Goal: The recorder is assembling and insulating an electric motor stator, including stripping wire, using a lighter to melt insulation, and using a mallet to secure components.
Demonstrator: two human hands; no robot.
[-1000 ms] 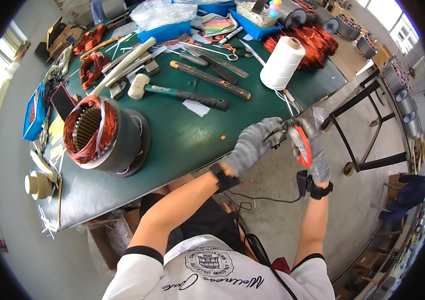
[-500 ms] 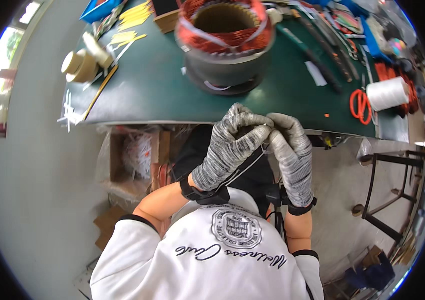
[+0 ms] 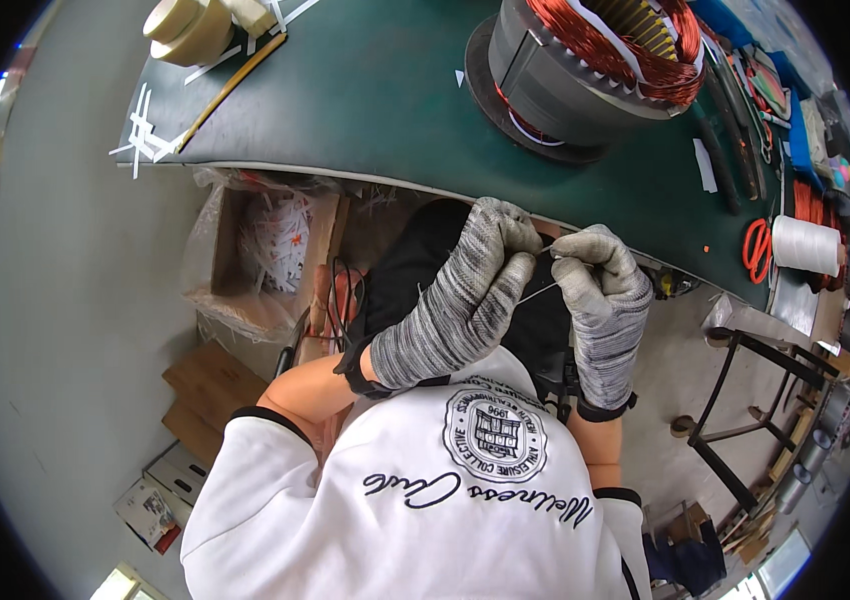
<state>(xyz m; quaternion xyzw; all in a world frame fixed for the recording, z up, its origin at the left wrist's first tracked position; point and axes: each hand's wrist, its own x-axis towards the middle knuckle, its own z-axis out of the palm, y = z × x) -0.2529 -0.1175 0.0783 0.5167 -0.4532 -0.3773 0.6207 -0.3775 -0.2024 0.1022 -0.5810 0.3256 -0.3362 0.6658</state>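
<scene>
a thin white cord [image 3: 540, 294] is in hand, spanning the small gap between the left hand [image 3: 475, 290] and the right hand [image 3: 603, 300], in front of the person's chest and above the dark-clothed lap. its visible stretch slants from beside the left thumb up and rightward to the right hand; a further short bit seems to bridge the two sets of fingertips. neither hand is nearer: both touch the cord. the hands wear grey knitted gloves, and each looks closed in a pinch, thumb against bent fingers, though how firmly they grip, and where the cord's ends lie, i cannot tell.

just beyond the fingertips runs the near edge of the green desk [image 3: 345, 110]. on it, ahead and slightly right, a grey stator [image 3: 570, 85] with copper windings stands on a round dark base. farther right are red-handled scissors [image 3: 757, 250], with a white spool [image 3: 803, 246] just beside them. well off to the left lie white strips [image 3: 145, 138], a thin brown stick [image 3: 232, 93] and cream rolls [image 3: 190, 35].

as for writing, the white shirt [image 3: 345, 540] bears a line of dark script and a round emblem ringed with lettering, both upside down here. on the spool i can make out no label.
</scene>
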